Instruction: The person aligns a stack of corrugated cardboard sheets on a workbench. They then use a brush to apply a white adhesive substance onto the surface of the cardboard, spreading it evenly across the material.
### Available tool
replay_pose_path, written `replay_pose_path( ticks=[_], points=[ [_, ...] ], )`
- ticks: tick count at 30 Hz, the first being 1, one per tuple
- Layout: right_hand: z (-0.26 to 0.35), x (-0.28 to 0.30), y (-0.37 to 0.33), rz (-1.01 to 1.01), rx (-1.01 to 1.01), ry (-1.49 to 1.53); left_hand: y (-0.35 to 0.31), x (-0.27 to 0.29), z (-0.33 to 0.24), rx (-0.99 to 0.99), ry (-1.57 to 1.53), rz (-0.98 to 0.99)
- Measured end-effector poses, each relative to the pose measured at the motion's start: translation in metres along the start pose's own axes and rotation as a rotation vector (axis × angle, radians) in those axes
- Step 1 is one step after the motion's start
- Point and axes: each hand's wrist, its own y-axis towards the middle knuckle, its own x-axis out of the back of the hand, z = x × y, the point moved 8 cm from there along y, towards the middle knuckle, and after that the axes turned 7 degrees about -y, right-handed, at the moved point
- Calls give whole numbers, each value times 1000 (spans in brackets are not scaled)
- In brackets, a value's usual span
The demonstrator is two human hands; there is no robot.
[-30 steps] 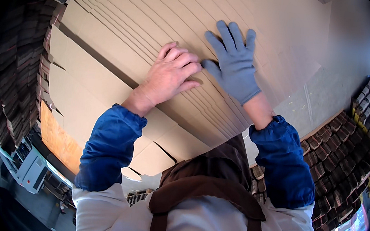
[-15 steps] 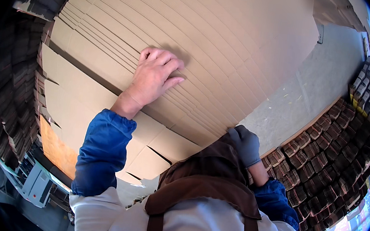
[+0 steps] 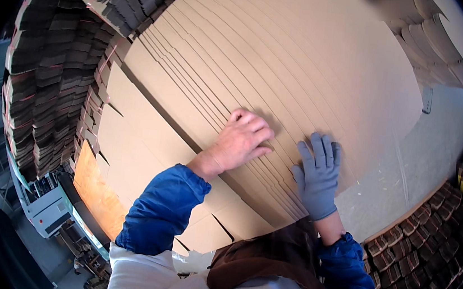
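Broad brown cardboard sheets [image 3: 329, 70] lie fanned in front of me, their edges overlapping in narrow steps. My left hand [image 3: 241, 139], bare, rests on the stepped edges with its fingers curled against a sheet and its thumb out to the side. The fingertips are partly hidden below the knuckles. To its right, my right hand [image 3: 318, 173] wears a grey glove and lies flat on the sheets near their right side, fingers spread. Nearer to me, a lower cardboard sheet [image 3: 148, 136] with slots cut in its edge shows past a dark gap.
Bundled cardboard stacks [image 3: 52, 80] rise at the left, and more bundles [image 3: 422, 266] stand at the lower right. Further sheets [image 3: 434, 44] hang over at the far right. Grey floor [image 3: 393, 167] shows on the right. A wooden board [image 3: 94, 186] and a pale machine [image 3: 49, 213] are at the lower left.
My gloved right hand has come up from beside the apron onto the sheets and spread its fingers. My left hand stays curled on the stepped edges. The whole view has shifted.
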Motion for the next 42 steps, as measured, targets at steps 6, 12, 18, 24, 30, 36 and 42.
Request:
replay_pose_path(
  ticks=[6,12,18,24,30,36,42],
  points=[
    [11,-32,21,8,42,1,-9,-2,2,-32,-27,-38],
    [6,-32,20,19,32,18,-8,-1,0,-49,-25,-52],
    [5,-33,19,27,28,13,-8,-1,1,-48,-45,-47],
    [5,-31,20,34,30,16,-9,0,1,-45,-53,-47],
    [5,-31,20,47,25,20,-11,-2,3,-38,-70,-55],
    [5,-31,18,40,32,15,-13,-3,3,-42,-72,-60],
    [5,-33,19,20,36,32,-11,-1,4,-72,-84,-51]
  ],
)
